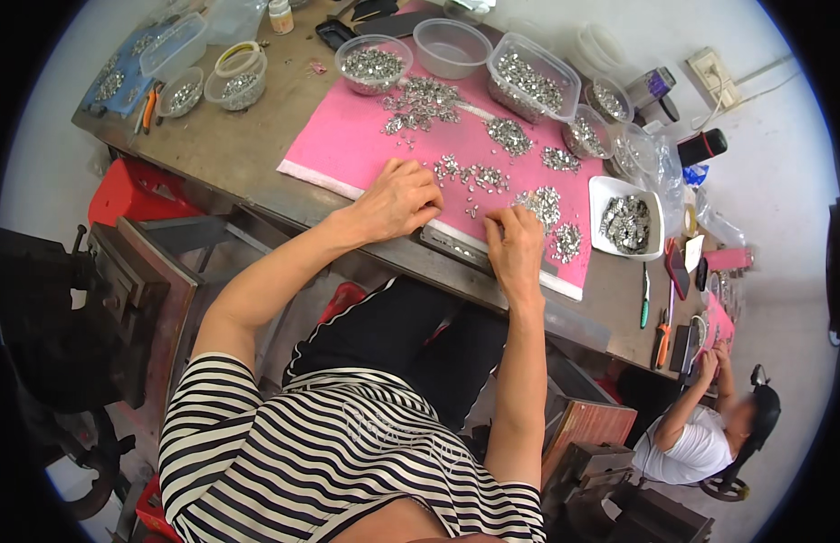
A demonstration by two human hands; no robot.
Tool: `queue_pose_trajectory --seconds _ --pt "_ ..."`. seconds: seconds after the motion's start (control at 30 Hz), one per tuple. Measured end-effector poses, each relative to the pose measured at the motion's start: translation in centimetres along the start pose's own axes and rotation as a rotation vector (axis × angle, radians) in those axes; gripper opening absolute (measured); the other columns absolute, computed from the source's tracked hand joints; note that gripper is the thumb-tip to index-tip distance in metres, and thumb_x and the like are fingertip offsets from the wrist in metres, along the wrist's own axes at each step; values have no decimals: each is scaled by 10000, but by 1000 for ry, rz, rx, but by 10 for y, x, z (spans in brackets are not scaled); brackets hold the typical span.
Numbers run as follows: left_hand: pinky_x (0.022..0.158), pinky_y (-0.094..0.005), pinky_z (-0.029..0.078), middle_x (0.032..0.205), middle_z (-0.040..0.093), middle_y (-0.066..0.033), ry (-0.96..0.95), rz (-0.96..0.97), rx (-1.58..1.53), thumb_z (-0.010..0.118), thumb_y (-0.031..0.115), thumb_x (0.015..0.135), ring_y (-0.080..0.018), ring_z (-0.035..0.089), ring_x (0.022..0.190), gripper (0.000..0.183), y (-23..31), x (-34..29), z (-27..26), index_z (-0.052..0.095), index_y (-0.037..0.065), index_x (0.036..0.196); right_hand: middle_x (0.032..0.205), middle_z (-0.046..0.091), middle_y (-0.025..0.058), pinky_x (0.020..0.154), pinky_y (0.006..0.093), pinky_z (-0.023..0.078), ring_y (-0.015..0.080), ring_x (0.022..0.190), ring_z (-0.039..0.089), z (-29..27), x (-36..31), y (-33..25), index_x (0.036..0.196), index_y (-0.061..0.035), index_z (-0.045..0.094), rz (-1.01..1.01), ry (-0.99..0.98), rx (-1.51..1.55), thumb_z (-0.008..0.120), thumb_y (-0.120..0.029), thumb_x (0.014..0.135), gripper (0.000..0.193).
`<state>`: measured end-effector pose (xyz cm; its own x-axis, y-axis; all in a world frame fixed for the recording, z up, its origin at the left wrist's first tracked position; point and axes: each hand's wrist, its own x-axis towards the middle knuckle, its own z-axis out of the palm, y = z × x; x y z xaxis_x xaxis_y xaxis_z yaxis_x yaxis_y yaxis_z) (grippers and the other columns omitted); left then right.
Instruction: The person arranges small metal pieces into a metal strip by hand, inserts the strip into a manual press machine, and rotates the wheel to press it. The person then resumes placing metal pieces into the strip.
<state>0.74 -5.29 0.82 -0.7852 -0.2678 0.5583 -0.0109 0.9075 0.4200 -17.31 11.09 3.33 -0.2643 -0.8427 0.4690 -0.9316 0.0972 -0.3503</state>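
My left hand (400, 201) rests at the near edge of a pink mat (348, 136), its fingers curled and pressed together. Whatever it may grip is hidden. To its right, my right hand (518, 242) is bent in a pinch, thumb near the fingertips; anything between them is too small to make out. A narrow dark metal strip (454, 246) lies along the table edge between my hands. Just beyond my fingers are loose small silvery metal pieces (474, 176). A larger pile of pieces (539, 206) lies beside my right hand, partly behind its fingers.
Clear plastic tubs of metal pieces (529, 110) line the mat's far side. A white square dish (657, 222) stands right, near a phone (677, 270) and orange-handled pliers (663, 339). Another person (692, 443) works at far right. A red stool (135, 192) is left.
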Motion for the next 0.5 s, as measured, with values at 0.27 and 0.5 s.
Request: queue_pose_trajectory --seconds 0.27,0.5 --pt "889 -416 392 882 618 -35 -34 -4 52 709 142 823 -241 558 942 45 2 6 2 693 114 854 838 617 118 757 417 478 305 834 609 -11 -8 17 906 -17 732 -8 -86 94 741 -59 837 81" --pt "905 -426 406 905 647 -75 -146 13 129 676 89 834 -269 570 970 59 3 10 3 669 96 892 840 622 126 741 407 498 300 831 625 -14 -11 19 950 -25 737 -59 -113 47 735 -52 847 107"
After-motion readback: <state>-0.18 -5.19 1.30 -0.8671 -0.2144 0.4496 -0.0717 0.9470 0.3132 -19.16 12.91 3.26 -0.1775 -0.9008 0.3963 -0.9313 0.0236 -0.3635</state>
